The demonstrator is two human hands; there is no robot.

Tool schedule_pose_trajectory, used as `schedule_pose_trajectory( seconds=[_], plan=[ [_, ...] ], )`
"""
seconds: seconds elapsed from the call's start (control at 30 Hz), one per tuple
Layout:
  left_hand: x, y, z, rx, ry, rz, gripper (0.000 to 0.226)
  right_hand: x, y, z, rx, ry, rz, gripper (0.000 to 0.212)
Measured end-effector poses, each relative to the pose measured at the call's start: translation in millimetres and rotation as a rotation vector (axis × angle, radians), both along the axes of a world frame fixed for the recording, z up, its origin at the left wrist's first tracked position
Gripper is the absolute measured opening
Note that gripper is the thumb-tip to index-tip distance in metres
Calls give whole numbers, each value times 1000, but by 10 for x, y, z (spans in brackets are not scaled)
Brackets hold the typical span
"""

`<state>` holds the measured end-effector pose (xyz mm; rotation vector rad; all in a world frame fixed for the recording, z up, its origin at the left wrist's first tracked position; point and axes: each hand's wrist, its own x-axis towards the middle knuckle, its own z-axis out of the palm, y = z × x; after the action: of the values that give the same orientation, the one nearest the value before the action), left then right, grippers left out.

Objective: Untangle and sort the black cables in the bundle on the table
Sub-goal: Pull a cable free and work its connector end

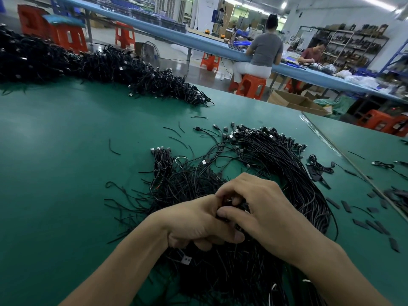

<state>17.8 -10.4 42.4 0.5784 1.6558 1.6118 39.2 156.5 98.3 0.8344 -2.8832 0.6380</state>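
Note:
A tangled bundle of thin black cables (220,268) with small plugs lies on the green table (66,173) in front of me. My left hand (194,221) and my right hand (265,208) meet above its middle, fingers curled and pinching black cable strands between them. The strands inside the hands are mostly hidden. To the right, a neater sheaf of black cables (287,164) curves away with its plugs lined up at the far end. A small tied bunch (162,160) lies to the left of it.
A long heap of black cables (99,65) runs along the table's far left. Loose black ties and flat black pieces (362,224) are scattered at the right. A seam (344,151) joins the neighbouring table. Two people sit at a blue bench beyond, among orange stools.

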Motion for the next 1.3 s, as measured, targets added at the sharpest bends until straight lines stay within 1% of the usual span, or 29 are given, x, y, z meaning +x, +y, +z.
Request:
schedule_pose_trajectory(
  seconds=[0.07,0.13,0.2,0.23,0.3,0.37,0.47,0.57,0.67,0.77,0.83,0.9,0.97,1.03,1.1,1.13,1.2,1.23,1.3],
  plan=[
    [1,5,12,8,-5,7,20,24,-27,15,-1,7,-26,10],
    [12,28,27,19,-5,22,15,47,-52,24,6,17,-70,6],
    [9,55,18,40,-19,38,11,66,-80,27,59,40,-102,4],
    [9,59,17,48,-29,44,12,73,-94,27,100,59,-110,6],
    [-1,68,-7,56,-41,70,31,91,-123,24,200,120,-100,10],
    [-10,76,-25,62,-51,102,43,111,-156,22,315,205,-76,11],
    [-11,96,-30,103,-61,145,41,109,-170,13,373,246,-84,10],
    [0,112,3,213,-120,186,26,68,-126,-10,313,190,-111,14],
    [-9,123,45,364,-242,274,16,28,-70,-27,195,181,-146,14],
    [-31,138,67,522,-271,353,18,3,-27,-49,9,217,-194,7],
    [-30,138,81,598,-250,375,15,-8,-10,-59,-166,214,-228,10],
    [-30,139,75,626,-245,408,24,-20,-8,-59,-334,210,-256,11],
    [-42,137,54,564,-145,473,28,-31,-20,-67,-447,194,-275,15],
    [-50,133,24,382,96,564,24,-30,-38,-78,-501,185,-275,20],
    [-55,119,-8,181,370,641,26,-29,-68,-93,-537,165,-261,23],
    [-59,111,-25,115,468,659,26,-31,-81,-105,-557,146,-256,23],
    [-67,113,-52,55,573,662,24,-43,-93,-127,-612,109,-255,20],
    [-59,124,-60,53,591,662,23,-50,-98,-133,-638,90,-259,19],
    [-40,145,-73,114,575,677,19,-52,-122,-142,-705,33,-247,16]
  ],
)
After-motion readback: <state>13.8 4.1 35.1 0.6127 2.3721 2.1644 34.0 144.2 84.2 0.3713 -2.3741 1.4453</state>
